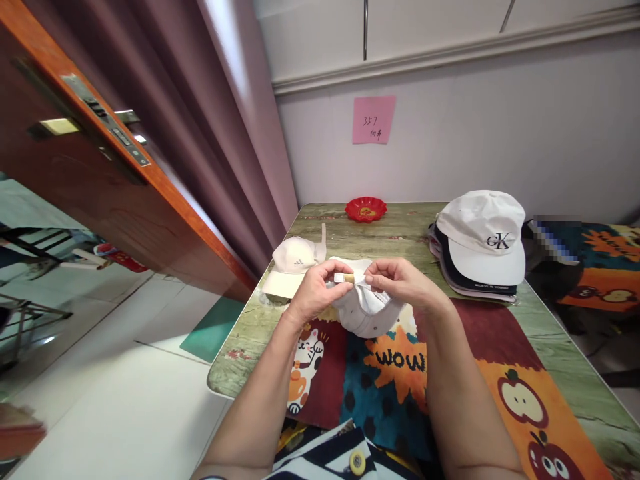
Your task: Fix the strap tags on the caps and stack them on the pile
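both hands were found in working position over the near part of the tabletop. the left grip was closed, thumb against fingers, on a small white-and-tan strip. the right grip was likewise pinched, at the pale far end of the same strip. whether the strip was attached to the cap below could not be determined.

the pale grey cap lay directly beneath and between the two hands, over the patterned mat, its crown toward the person. part of its upper edge was hidden by the fingers. its exact contact with the hands could not be confirmed.

a cream cap was noted just beside the left hand, brim down on the tabletop, with a strap standing upright at its rear. to the right, well apart from the hands, a stack was recorded: a white cap bearing dark letters on top, a dark cap under it, and further brims below.

a red dish with a scalloped rim stood near the far edge. a pink note with handwriting was on the wall above it.
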{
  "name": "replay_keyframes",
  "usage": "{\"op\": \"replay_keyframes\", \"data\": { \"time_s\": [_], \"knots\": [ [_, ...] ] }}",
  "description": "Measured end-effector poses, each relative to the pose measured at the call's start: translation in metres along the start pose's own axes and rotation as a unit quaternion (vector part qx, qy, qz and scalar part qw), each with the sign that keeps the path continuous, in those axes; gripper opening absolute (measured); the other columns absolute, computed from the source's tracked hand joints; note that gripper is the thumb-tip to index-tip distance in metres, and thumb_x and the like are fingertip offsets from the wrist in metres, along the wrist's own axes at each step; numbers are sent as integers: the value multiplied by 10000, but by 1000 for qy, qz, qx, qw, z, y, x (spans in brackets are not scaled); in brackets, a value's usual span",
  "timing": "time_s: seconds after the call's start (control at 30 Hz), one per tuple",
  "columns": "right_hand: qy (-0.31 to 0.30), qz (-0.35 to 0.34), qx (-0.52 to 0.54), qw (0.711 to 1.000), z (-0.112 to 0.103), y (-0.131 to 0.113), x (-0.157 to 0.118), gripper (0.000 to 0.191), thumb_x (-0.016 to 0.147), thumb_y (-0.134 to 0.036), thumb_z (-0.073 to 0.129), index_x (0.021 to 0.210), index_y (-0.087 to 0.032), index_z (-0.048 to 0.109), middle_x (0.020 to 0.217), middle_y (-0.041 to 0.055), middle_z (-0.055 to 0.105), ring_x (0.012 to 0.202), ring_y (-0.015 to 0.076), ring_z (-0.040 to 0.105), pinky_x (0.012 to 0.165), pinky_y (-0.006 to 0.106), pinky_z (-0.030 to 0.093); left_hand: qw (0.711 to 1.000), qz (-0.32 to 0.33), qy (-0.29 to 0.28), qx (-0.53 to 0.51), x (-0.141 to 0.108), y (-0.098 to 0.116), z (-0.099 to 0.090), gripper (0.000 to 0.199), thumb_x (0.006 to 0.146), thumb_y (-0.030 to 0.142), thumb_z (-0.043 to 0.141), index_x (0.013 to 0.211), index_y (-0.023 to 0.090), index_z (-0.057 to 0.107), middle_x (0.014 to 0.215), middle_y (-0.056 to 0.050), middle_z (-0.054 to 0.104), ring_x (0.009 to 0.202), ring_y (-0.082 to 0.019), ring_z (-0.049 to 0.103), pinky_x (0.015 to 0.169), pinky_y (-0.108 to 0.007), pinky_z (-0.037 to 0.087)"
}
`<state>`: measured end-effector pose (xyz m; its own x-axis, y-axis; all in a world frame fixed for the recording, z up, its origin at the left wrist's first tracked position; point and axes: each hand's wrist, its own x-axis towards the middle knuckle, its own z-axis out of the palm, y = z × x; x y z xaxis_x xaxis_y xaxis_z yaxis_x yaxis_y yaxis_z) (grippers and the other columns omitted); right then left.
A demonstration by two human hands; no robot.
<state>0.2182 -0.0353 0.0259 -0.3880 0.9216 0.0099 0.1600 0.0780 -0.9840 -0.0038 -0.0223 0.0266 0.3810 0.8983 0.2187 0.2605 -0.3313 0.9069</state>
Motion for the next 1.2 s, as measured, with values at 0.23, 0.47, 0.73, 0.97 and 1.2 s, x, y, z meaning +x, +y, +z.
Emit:
{"op": "replay_keyframes", "data": {
  "time_s": [0.23, 0.47, 0.73, 0.97, 1.2],
  "knots": [
    [15, 7, 9, 1000, 1, -3, 0, 273, 824, -433, 661, 783, -163, 652, 641, -24, 518, 591, 107, 398, 545, 256, 294, 1000, 3, -19, 6, 2, 0, 4, 239, 770, 216, 732, 1001, 171, 690, 993, -43, 705, 934, -185, 646, 844, -301, 488],
    [-6, -10, -4, 1000, 4, 2, 4, 293, 818, -456, 674, 809, -164, 651, 652, -24, 512, 591, 108, 406, 549, 252, 288, 999, 12, -37, 3, 0, 5, 8, 211, 805, 233, 714, 1007, 177, 690, 1017, -40, 710, 971, -195, 656, 907, -314, 486],
    [8, 6, -25, 1000, -7, 3, 0, 473, 890, -628, 564, 808, -174, 665, 705, 10, 592, 624, 139, 479, 565, 261, 344, 1000, 7, -17, 8, 0, 2, 3, 215, 781, 218, 737, 987, 174, 696, 1000, -42, 711, 966, -200, 655, 903, -318, 489],
    [-83, 27, 21, 996, -14, 5, -5, 410, 802, -553, 737, 882, -161, 647, 682, -7, 587, 584, 105, 453, 541, 238, 316, 998, 27, -46, 20, 2, -4, -4, 374, 778, 318, 786, 1125, 209, 695, 1207, -82, 657, 1198, -247, 577, 1042, -366, 427],
    [-71, 34, 17, 997, -9, 4, -4, 354, 841, -516, 694, 867, -167, 644, 663, -21, 520, 561, 90, 392, 489, 221, 261, 988, -72, -123, -63, 2, -12, -5, 446, 908, 561, 560, 963, 152, 730, 903, -57, 667, 812, -183, 565, 732, -292, 442]
  ]
}}
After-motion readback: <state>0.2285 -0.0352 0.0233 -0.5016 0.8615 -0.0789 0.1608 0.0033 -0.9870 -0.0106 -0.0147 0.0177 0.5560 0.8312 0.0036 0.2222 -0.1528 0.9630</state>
